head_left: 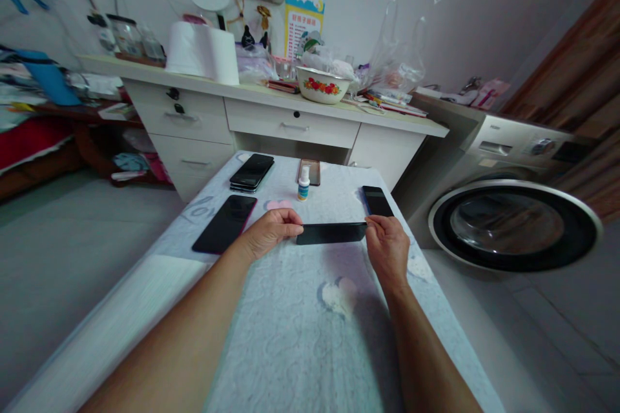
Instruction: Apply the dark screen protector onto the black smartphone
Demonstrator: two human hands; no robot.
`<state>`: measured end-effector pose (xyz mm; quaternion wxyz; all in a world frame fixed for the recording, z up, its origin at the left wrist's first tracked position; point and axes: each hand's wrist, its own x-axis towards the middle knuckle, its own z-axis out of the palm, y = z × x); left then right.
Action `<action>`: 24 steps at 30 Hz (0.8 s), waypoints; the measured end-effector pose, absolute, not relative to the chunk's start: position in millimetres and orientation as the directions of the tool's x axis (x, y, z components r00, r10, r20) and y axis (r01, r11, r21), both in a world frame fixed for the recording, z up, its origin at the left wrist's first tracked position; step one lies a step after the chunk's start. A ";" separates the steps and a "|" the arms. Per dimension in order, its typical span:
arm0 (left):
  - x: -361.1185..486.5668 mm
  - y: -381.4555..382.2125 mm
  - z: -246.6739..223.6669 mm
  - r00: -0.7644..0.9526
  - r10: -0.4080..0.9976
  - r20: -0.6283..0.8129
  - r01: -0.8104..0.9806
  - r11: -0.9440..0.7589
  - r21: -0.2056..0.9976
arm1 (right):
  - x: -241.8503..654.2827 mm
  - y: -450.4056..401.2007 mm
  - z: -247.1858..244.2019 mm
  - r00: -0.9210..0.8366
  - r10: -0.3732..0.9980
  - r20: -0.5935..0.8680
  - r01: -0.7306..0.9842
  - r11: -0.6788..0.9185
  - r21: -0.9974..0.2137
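Note:
A dark phone (331, 233) is held sideways and tilted above the cloth-covered table (290, 335). My left hand (274, 230) pinches its left end between thumb and fingers. At the opposite end, my right hand (389, 246) grips it the same way. Just beyond it stands a small white spray bottle (303, 183) with a blue and orange label. A brown-edged phone case or phone (314, 172) lies behind the bottle. Past my right hand rests another phone (376, 201). A black tablet (225, 224) lies flat to the left of my left hand.
Several stacked phones (252, 171) sit at the table's far left. Behind the table is a white desk (290, 126) carrying a flowered bowl (322, 86) and paper rolls (223, 57). On the right stands a washing machine (513, 161) with a round door.

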<state>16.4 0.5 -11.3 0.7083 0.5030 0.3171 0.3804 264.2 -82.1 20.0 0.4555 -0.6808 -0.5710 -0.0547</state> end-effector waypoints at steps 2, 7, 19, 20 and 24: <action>16.5 0.3 -11.1 0.509 0.858 -0.068 -0.221 0.207 0.953 | 264.4 -82.2 20.4 0.356 0.731 0.582 0.812 0.066 -0.580; 16.8 -0.2 -11.4 0.512 0.857 -0.056 -0.224 0.196 0.955 | 266.1 -81.8 18.6 0.386 0.737 0.555 0.765 0.081 -0.639; 17.4 -0.9 -10.2 0.503 0.862 -0.063 -0.217 0.196 0.956 | 266.3 -81.4 17.9 0.449 0.733 0.512 0.694 0.075 -0.716; 17.5 -0.8 -10.3 0.505 0.861 -0.062 -0.219 0.197 0.956 | 266.5 -81.3 17.8 0.454 0.733 0.507 0.687 0.074 -0.723; 17.5 -0.5 -10.7 0.509 0.859 -0.057 -0.221 0.194 0.956 | 267.9 -80.2 16.3 0.470 0.731 0.494 0.668 0.071 -0.741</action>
